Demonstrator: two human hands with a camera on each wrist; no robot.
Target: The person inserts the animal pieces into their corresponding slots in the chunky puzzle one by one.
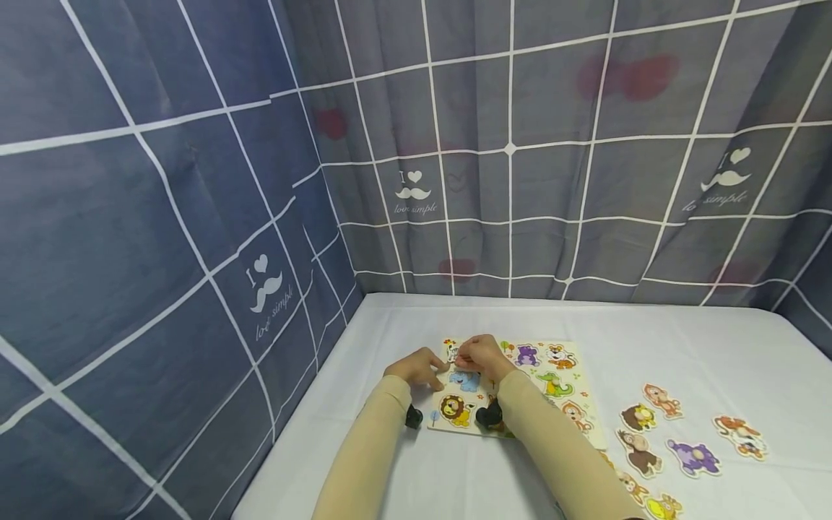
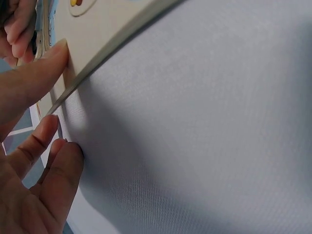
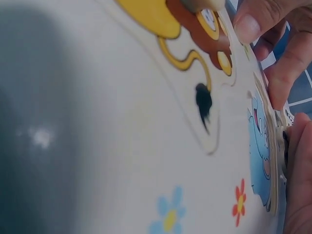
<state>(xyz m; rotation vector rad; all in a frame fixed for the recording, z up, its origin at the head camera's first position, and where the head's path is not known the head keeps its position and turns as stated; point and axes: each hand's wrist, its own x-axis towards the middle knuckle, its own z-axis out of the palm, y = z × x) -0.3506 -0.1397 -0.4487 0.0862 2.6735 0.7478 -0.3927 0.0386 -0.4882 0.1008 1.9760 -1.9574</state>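
the left hand (image 1: pixel 418 367), fingers loose, touches the board (image 1: pixel 542 349) at nine o'clock as the right hand (image 1: pixel 484 356) seems to pinch the zebra (image 1: pixel 452 353) at ten, best lined up squarely before pressing.

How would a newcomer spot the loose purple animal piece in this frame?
On the white table, find the puzzle board under the hands. To its right lie scattered animal pieces. Among them sits the purple piece, the only one there of that color.
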